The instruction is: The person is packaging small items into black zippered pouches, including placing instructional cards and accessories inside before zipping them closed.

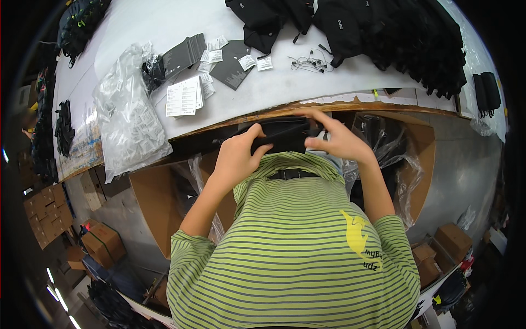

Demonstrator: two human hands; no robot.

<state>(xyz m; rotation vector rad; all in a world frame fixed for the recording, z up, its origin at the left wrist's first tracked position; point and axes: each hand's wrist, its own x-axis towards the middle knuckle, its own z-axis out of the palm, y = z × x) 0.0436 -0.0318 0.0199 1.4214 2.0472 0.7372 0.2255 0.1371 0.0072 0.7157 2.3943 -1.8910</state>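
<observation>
At the table's front edge, just before my body, I hold a black fabric piece point(286, 134) that looks like a small bag or pouch. My left hand point(241, 152) grips its left end, thumb and fingers bent around the cloth. The other end is pinched by my right hand point(337, 140), with the forefinger stretched over its top edge and the thumb below. Part of the piece is hidden behind my fingers. Beyond it on the white table point(241, 101) lie black cords with small tags point(311, 61) in a loose tangle.
Stacked white cards point(184, 97), dark grey cards point(183, 56) and small white labels lie at the table's middle left. A clear plastic bag point(131, 112) hangs over the front edge. Black bags point(378, 38) pile up at the far right. Open cardboard boxes point(149, 203) flank my body.
</observation>
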